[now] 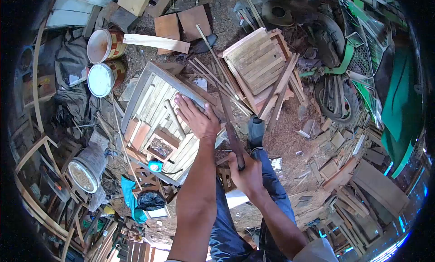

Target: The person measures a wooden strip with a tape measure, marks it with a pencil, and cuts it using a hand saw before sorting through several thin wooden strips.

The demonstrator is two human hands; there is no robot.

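My left hand (197,119) lies palm down with outstretched fingers on the right edge of a slatted wooden bench top (152,96). My right hand (248,175) is wrapped round the dark handle of a long narrow tool, which looks like a hand saw (230,133) seen nearly edge-on. It points away from me, just right of the bench edge. Left of my left hand, a short wooden stick (174,119) lies on the slats. Closer to me on the bench are a small wooden frame (161,145) and a turquoise tape measure (155,166).
A slatted wooden panel (256,62) lies ahead, with long strips (278,87) leaning on it. Buckets (100,80) stand at the left. Green motorcycle parts (362,44) are at the right. Wood offcuts (335,164) litter the floor by my foot (256,133).
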